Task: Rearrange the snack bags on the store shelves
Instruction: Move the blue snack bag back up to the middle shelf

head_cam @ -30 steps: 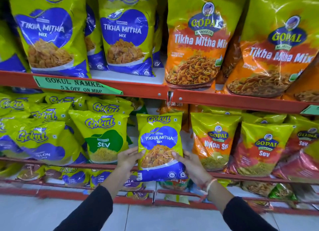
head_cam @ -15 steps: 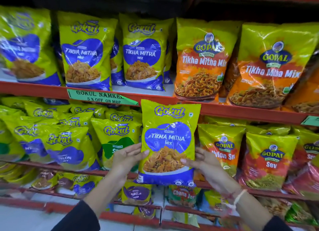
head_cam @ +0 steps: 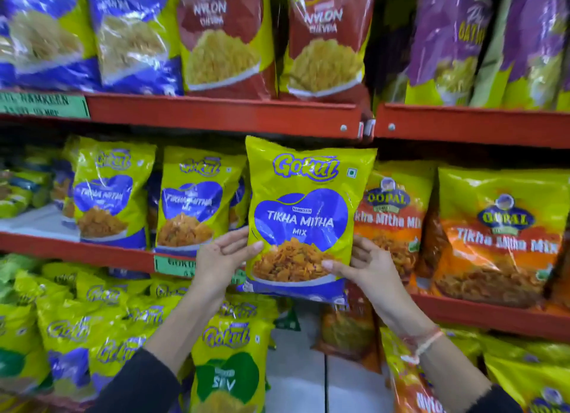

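Observation:
I hold a yellow-green and blue Gokul Tikha Mitha Mix bag [head_cam: 303, 218] upright in front of the middle shelf. My left hand [head_cam: 220, 259] grips its lower left edge and my right hand [head_cam: 365, 266] grips its lower right edge. The bag's top edge sits just under the red upper shelf rail [head_cam: 222, 116]. Matching Gokul Tikha Mitha bags [head_cam: 191, 202] stand on the middle shelf to its left. Orange Gopal Tikha Mitha Mix bags [head_cam: 499, 236] stand to its right.
The top shelf carries blue, red [head_cam: 225, 39] and purple [head_cam: 450, 39] bags. On the lower shelf lie Gokul Sev bags [head_cam: 229, 366] and several other yellow-green bags. A green price label [head_cam: 174, 266] hangs on the middle shelf rail. A white shelf patch [head_cam: 37, 222] shows at left.
Both hands have lifted the Gokul bag from the lower shelf level up to the middle shelf. The view has tilted upward, so a higher shelf now shows.

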Demonstrator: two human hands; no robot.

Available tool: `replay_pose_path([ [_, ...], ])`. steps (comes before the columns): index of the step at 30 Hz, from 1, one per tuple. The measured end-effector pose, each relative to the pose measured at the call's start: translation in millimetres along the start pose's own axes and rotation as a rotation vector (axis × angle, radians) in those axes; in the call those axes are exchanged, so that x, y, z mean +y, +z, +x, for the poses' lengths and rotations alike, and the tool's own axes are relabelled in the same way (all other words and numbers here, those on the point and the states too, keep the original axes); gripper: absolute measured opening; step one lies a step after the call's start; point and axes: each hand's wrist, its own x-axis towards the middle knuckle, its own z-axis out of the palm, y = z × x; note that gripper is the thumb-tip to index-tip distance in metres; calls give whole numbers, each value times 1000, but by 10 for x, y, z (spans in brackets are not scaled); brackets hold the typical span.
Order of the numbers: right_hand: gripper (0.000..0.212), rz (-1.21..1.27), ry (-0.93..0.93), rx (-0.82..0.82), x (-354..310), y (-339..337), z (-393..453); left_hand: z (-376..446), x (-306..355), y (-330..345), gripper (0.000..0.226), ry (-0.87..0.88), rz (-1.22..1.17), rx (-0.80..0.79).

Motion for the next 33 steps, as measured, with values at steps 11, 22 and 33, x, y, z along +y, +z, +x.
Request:
replay_pose_path([
  [11, 54, -167, -37, -12, 290, 287, 645, 587, -153, -44, 53, -7, 31, 64],
  [22, 57, 309, -154, 375, -529, 523, 1002, 1101, 383, 232, 54, 86, -348, 168],
  [33, 10, 432, -238, 586, -555, 583, 1064, 1146, 481, 276, 11, 220, -436, 382],
])
